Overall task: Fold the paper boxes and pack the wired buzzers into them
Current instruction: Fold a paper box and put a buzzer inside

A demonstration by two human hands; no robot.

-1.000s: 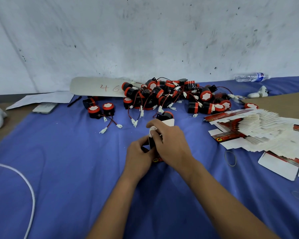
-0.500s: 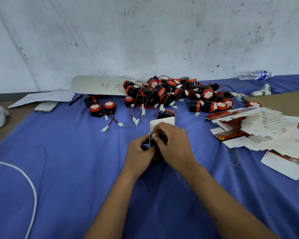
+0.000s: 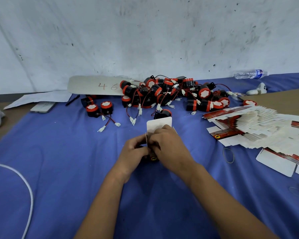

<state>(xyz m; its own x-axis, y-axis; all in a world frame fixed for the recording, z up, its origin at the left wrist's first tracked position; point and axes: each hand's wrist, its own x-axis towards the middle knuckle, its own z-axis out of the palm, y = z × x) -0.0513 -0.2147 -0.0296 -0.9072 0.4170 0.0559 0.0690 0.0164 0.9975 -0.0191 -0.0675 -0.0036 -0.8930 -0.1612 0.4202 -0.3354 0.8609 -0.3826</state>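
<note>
A small paper box (image 3: 158, 125) stands between my hands on the blue cloth, its white top flap sticking up behind my fingers. My left hand (image 3: 134, 152) grips its left side and my right hand (image 3: 168, 147) curls over its top and right side, pinching a flap. Most of the box is hidden by my hands. Behind it lies a heap of black and red wired buzzers (image 3: 171, 95), and one buzzer (image 3: 163, 113) sits just beyond the flap. A fanned stack of flat unfolded boxes (image 3: 259, 130) is spread at the right.
Two loose buzzers (image 3: 99, 109) lie at the left of the heap. A card marked 46 (image 3: 95, 86), a phone (image 3: 42, 106), a pen (image 3: 72, 100) and papers sit far left. A white cable (image 3: 27, 185) curves at near left. A rubber band (image 3: 228, 155) and water bottle (image 3: 250, 74) lie right.
My right hand's fingers have shifted lower over the box top, and the white flap shows taller behind them. The box stays in the same spot between both hands.
</note>
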